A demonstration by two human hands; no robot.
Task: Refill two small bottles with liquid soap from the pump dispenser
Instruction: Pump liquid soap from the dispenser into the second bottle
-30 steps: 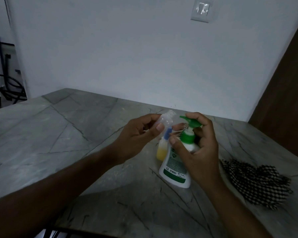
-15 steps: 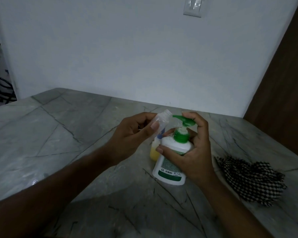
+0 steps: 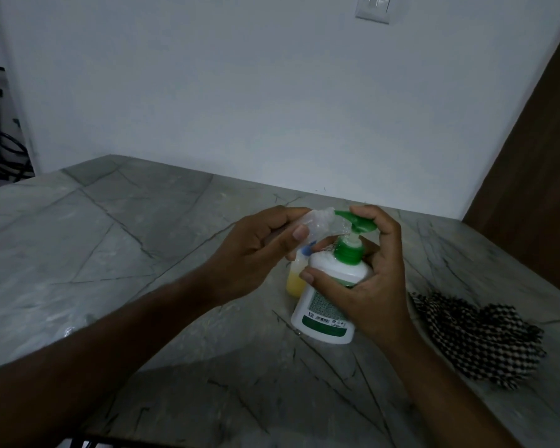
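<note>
A white pump dispenser (image 3: 328, 305) with a green pump head (image 3: 358, 221) stands on the grey marble counter (image 3: 136, 253). My right hand (image 3: 372, 279) wraps its body, with fingers resting on the pump head. My left hand (image 3: 256, 253) holds a small clear bottle (image 3: 320, 223) tilted, its open mouth right at the green spout. A second small bottle (image 3: 296, 279), holding yellow liquid and bearing a blue cap, stands behind the dispenser, partly hidden by my left hand.
A black-and-white checked cloth (image 3: 479, 341) lies on the counter to the right of the dispenser. A white wall with a switch plate (image 3: 372, 8) rises behind. A brown wooden panel (image 3: 537, 156) stands at the right, and dark cables (image 3: 0, 150) hang at far left.
The view has shifted a little. The clear bottle's mouth has come closer to the spout, and my right hand has slid lower around the dispenser body.
</note>
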